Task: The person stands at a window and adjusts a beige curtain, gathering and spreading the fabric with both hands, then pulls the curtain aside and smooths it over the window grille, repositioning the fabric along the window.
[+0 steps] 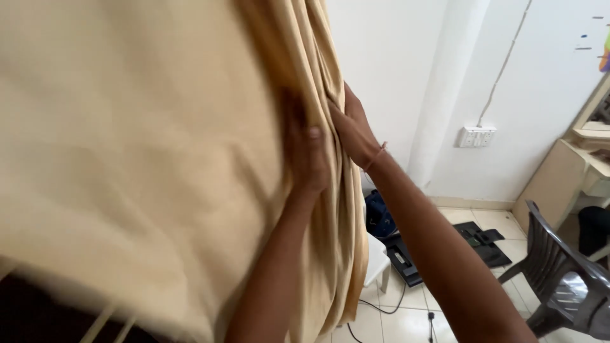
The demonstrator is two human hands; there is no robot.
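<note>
A large tan curtain (140, 165) hangs across the left and middle of the head view, gathered into folds at its right edge. My left hand (308, 152) grips a bunch of those folds, thumb on top and fingers tucked into the cloth. My right hand (352, 127) presses against the same folds from the right, its fingers partly hidden behind the fabric. A thin band sits on my right wrist. Both forearms reach up from the bottom of the frame.
A dark plastic chair (562, 279) stands at the lower right. A black flat device (445, 251) and a cable lie on the tiled floor. A white wall with a socket plate (476, 136) and a wooden shelf unit (572, 178) are behind.
</note>
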